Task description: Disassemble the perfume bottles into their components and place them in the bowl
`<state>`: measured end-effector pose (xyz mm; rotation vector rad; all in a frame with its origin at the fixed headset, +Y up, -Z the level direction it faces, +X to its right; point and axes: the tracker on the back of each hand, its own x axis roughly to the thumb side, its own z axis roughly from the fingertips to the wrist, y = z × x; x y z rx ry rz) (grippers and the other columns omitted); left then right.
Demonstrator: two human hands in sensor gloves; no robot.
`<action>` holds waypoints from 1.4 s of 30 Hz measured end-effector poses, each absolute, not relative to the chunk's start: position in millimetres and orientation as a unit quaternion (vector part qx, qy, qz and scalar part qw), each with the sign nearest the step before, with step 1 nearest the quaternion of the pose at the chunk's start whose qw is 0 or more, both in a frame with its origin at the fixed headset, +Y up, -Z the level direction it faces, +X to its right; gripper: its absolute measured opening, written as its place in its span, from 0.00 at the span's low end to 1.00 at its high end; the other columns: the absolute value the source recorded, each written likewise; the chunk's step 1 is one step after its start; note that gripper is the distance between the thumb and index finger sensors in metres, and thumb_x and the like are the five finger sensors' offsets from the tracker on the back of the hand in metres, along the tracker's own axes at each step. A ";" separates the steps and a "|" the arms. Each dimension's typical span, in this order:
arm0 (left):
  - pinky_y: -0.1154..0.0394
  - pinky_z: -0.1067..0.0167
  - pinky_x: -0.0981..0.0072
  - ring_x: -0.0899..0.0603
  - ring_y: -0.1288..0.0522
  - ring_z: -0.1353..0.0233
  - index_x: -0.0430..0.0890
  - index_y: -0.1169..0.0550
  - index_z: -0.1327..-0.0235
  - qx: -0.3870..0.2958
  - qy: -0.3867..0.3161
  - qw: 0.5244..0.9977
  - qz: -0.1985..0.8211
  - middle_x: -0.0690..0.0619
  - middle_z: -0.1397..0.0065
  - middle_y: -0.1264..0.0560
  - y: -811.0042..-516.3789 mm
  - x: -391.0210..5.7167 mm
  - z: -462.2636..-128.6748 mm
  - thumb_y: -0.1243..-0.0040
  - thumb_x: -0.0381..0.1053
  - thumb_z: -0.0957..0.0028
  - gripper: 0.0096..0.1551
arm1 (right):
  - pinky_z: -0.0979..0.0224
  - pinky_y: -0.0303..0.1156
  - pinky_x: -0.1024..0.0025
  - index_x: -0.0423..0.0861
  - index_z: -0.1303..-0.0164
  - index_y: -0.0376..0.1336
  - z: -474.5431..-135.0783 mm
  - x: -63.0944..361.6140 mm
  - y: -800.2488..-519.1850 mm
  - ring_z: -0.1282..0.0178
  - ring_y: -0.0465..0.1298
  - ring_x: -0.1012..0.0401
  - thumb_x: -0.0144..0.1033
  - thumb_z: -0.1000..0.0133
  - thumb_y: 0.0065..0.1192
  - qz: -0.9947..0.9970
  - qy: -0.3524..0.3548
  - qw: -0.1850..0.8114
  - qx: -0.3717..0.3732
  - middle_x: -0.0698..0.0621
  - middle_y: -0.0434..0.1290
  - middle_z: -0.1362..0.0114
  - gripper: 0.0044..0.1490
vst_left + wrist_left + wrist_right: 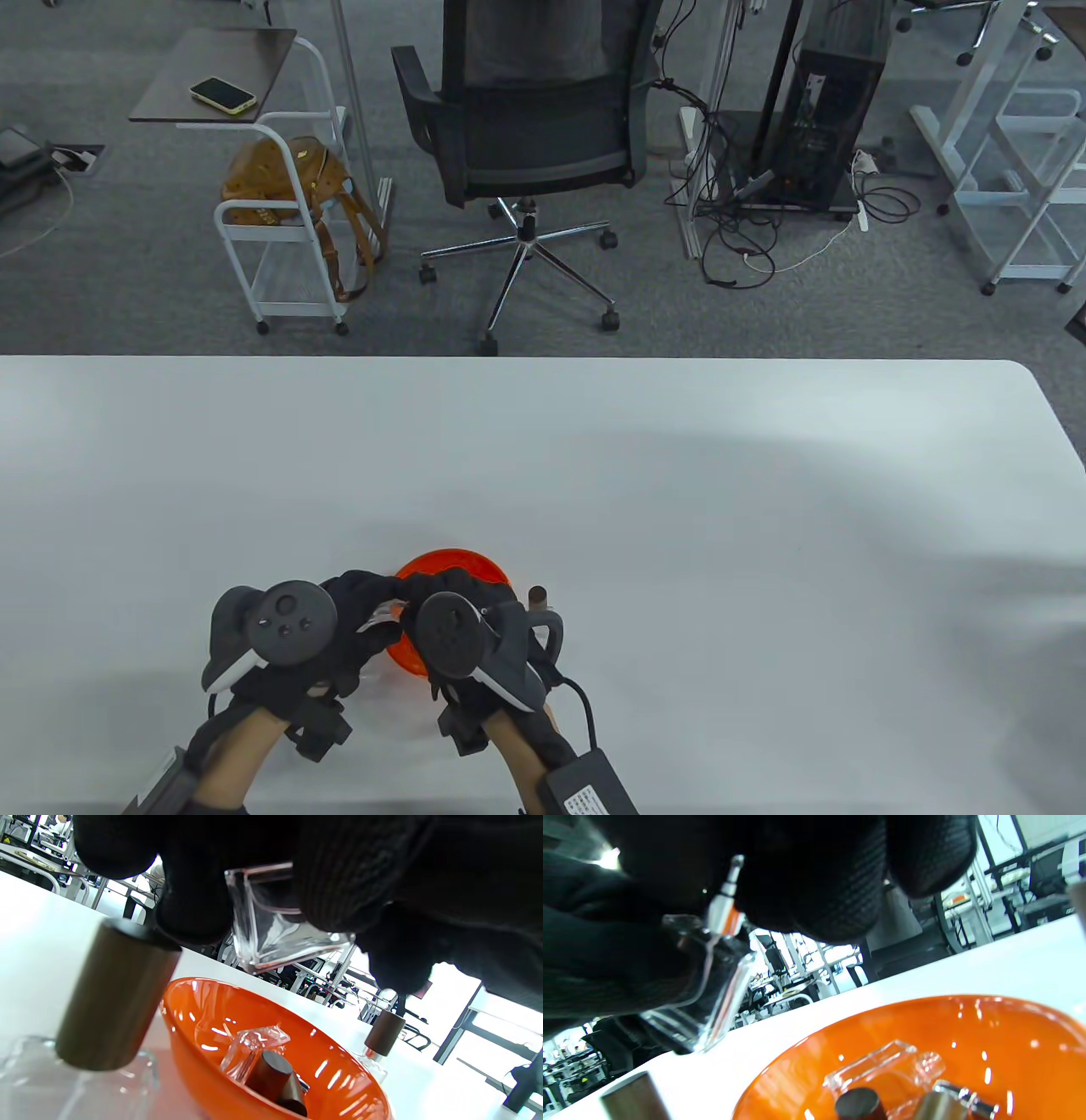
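Observation:
My left hand (361, 598) grips a clear square glass bottle (280, 925) above the near-left rim of the orange bowl (454, 564). My right hand (441, 581) pinches the silver spray pump (724, 910) at that bottle's neck; a thin tube runs down inside the glass. In the bowl (988, 1027) lie a clear bottle (882, 1065), a brown cap (859, 1105) and a silver pump (963, 1099). A capped bottle (538, 596) stands right of the bowl. Another brown-capped bottle (114, 997) stands close on the bowl's left.
The white table (679, 509) stretches far beyond and to the right of the bowl. Both hands sit near its front edge. Behind the table are an office chair (526, 127), a small cart (280, 221) and cables on the floor.

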<state>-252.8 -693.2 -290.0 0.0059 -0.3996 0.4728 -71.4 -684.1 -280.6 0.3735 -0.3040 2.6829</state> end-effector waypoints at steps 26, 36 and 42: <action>0.25 0.40 0.39 0.40 0.13 0.44 0.47 0.18 0.37 0.008 -0.195 0.955 0.222 0.43 0.34 0.17 -693.6 -251.5 -291.0 0.28 0.52 0.55 0.30 | 0.34 0.77 0.51 0.59 0.43 0.69 -282.1 -73.0 -688.1 0.54 0.85 0.67 0.48 0.56 0.69 0.963 -0.097 0.208 0.139 0.57 0.79 0.40 0.29; 0.25 0.40 0.39 0.40 0.13 0.44 0.48 0.18 0.37 0.009 -0.199 0.955 0.221 0.43 0.35 0.17 -693.2 -250.3 -290.0 0.28 0.52 0.55 0.30 | 0.36 0.78 0.52 0.59 0.46 0.71 -283.7 -70.1 -688.6 0.60 0.87 0.68 0.52 0.57 0.67 0.963 -0.100 0.214 0.132 0.58 0.83 0.48 0.28; 0.25 0.40 0.39 0.40 0.13 0.44 0.47 0.17 0.37 0.020 -0.188 0.957 0.218 0.43 0.34 0.17 -691.3 -253.3 -289.7 0.28 0.52 0.55 0.30 | 0.34 0.77 0.51 0.58 0.41 0.67 -282.9 -72.1 -688.4 0.55 0.85 0.68 0.46 0.57 0.70 0.961 -0.084 0.224 0.137 0.57 0.79 0.39 0.31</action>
